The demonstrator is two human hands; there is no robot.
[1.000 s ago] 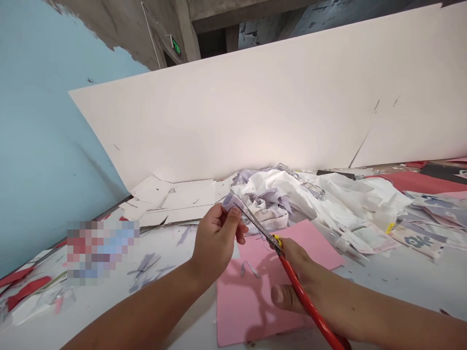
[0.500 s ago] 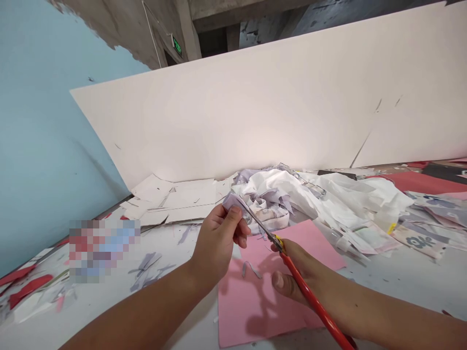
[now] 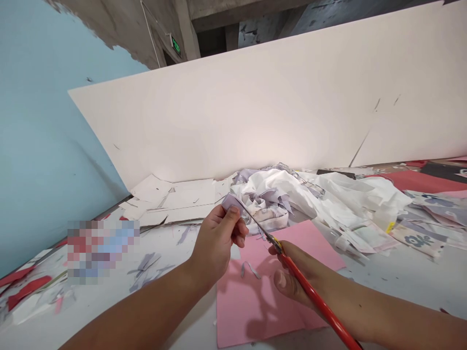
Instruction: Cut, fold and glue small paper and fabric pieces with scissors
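Observation:
My left hand point(image 3: 219, 236) pinches a small pale purple piece of fabric point(image 3: 230, 200) between thumb and fingers. In my right hand point(image 3: 302, 272) is a pair of scissors point(image 3: 310, 291) with long red handles. Its narrow metal blades reach up and left to the edge of the purple piece. Whether the blades are closed right through it I cannot tell. Beneath both hands lies a pink sheet point(image 3: 248, 311) with a thin curled offcut point(image 3: 250, 269) on it.
Behind the hands is a heap of white and purple scraps point(image 3: 270, 194). Flat white cardboard pieces point(image 3: 189, 194) lie left of it, printed pouches point(image 3: 419, 238) and a red sheet point(image 3: 419, 181) at right. A tall white board point(image 3: 255, 107) stands along the back.
The scissor blades sit slightly closer to my left hand, and my right thumb has shifted a little. Both hands otherwise keep their places and their holds.

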